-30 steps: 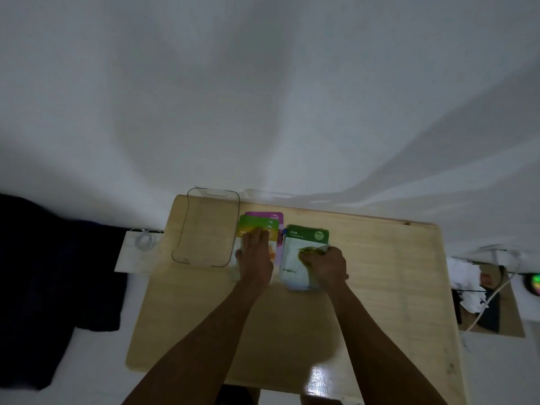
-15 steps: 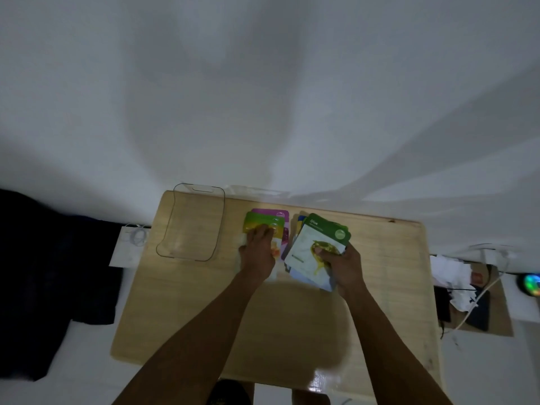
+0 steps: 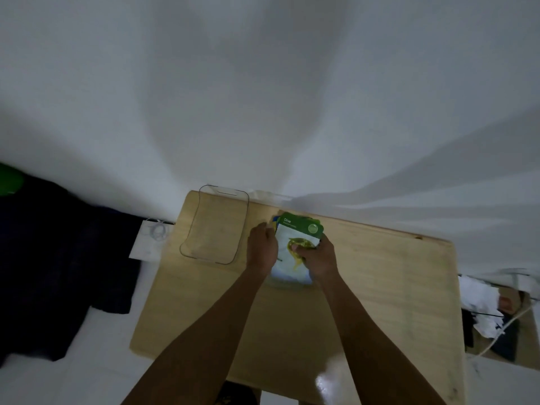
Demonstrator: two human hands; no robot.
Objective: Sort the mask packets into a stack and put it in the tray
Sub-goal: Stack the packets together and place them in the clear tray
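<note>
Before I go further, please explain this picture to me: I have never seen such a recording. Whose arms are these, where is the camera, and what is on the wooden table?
No machine here: a person works with two bare hands. The single picture comes from a wide-angle camera worn on the person's head, looking forward and down, so the arms enter from the bottom and the white wall looks bent.

On the wooden table lies a clear plastic tray, with nothing in it, to the left of the hands. Both hands are gathering a stack of mask packets. The top one is white and green and reads "Olive". The right hand grips the stack with its thumb on top. The left hand presses against the stack's left edge.

Blue and yellow edges of other packets show beneath. Their number cannot be told.
</note>
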